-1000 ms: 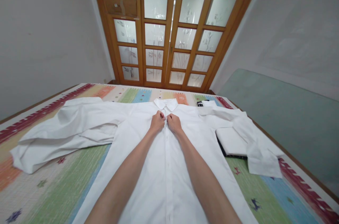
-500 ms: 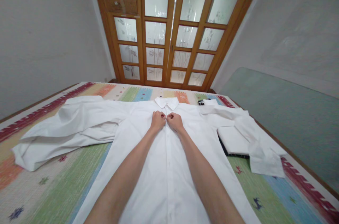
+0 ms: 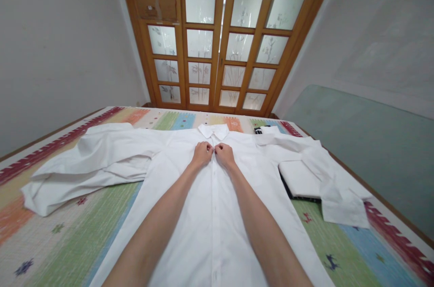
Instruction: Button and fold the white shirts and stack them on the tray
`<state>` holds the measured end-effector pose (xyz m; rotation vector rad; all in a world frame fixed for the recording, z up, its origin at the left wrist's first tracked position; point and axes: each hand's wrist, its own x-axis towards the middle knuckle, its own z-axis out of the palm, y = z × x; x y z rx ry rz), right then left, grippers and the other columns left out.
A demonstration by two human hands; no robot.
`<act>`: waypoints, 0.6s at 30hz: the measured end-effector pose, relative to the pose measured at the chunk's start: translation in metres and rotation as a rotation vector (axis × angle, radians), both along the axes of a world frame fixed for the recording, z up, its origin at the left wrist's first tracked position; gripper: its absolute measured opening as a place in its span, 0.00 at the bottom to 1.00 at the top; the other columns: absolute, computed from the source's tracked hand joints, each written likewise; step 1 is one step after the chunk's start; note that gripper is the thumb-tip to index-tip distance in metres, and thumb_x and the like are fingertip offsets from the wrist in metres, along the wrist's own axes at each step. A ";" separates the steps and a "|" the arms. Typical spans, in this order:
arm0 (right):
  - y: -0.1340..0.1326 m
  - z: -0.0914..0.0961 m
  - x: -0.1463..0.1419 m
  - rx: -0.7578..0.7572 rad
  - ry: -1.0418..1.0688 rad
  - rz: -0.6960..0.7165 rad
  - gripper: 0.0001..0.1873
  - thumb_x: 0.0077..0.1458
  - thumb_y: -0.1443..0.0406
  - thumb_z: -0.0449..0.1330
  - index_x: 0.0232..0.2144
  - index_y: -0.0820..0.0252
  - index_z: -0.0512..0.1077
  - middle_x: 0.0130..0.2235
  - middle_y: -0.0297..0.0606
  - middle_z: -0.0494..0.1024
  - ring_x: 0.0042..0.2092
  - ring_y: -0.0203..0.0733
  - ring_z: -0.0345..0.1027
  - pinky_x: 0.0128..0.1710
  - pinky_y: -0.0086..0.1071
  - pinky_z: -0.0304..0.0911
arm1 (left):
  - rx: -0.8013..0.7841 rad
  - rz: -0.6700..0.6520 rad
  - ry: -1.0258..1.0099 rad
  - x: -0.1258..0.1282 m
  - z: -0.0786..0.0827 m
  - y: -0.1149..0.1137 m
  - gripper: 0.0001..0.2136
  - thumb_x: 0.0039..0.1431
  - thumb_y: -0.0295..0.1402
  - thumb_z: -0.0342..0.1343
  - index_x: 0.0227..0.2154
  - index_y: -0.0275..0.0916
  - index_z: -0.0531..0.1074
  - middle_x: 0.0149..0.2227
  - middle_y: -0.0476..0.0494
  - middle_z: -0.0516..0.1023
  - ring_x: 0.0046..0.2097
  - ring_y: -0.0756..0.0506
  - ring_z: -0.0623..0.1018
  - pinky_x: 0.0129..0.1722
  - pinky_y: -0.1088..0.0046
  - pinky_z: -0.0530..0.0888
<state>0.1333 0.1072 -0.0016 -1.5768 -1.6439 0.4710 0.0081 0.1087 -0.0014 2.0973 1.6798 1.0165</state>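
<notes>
A white long-sleeved shirt (image 3: 193,232) lies front up, its collar (image 3: 213,131) at the far end and both sleeves spread to the sides. On the button strip just below the collar, my left hand (image 3: 203,153) is closed in a pinch on the shirt's front edge. My right hand (image 3: 224,155) pinches the same strip right beside it, the fingertips of both hands almost meeting. Whatever button sits between the fingers is hidden. Down the middle, the placket (image 3: 214,232) runs straight toward me between my forearms.
A striped, patterned cover (image 3: 111,214) lies under the shirt. Beneath the right sleeve sits a folded white-and-black item (image 3: 298,178); a small black-and-white thing (image 3: 262,130) is near the right shoulder. Wooden glazed doors (image 3: 210,43) stand behind, and a pale green panel (image 3: 366,142) leans at right.
Both hands stay at the same spot on the placket, with only slight finger movement. The camera view has shifted a little; the shirt lies as before.
</notes>
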 end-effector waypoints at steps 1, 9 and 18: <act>0.000 0.000 0.000 -0.003 -0.001 0.000 0.11 0.51 0.69 0.54 0.26 0.61 0.77 0.30 0.38 0.79 0.34 0.38 0.70 0.35 0.27 0.59 | 0.000 -0.005 -0.006 0.000 0.000 0.000 0.04 0.56 0.28 0.54 0.31 0.36 0.74 0.33 0.42 0.78 0.41 0.44 0.74 0.45 0.67 0.68; 0.001 -0.001 -0.002 -0.018 -0.044 -0.008 0.11 0.53 0.68 0.53 0.27 0.60 0.76 0.30 0.38 0.79 0.35 0.39 0.69 0.37 0.28 0.58 | -0.027 -0.036 -0.096 -0.001 0.001 -0.001 0.04 0.56 0.26 0.54 0.31 0.37 0.74 0.31 0.44 0.79 0.35 0.47 0.76 0.40 0.71 0.70; 0.001 -0.001 0.000 -0.022 -0.017 0.020 0.11 0.53 0.68 0.52 0.25 0.59 0.74 0.31 0.39 0.79 0.37 0.40 0.69 0.37 0.28 0.58 | -0.054 0.001 -0.176 0.001 0.007 -0.005 0.03 0.51 0.25 0.56 0.28 0.36 0.74 0.29 0.46 0.79 0.32 0.48 0.77 0.36 0.74 0.71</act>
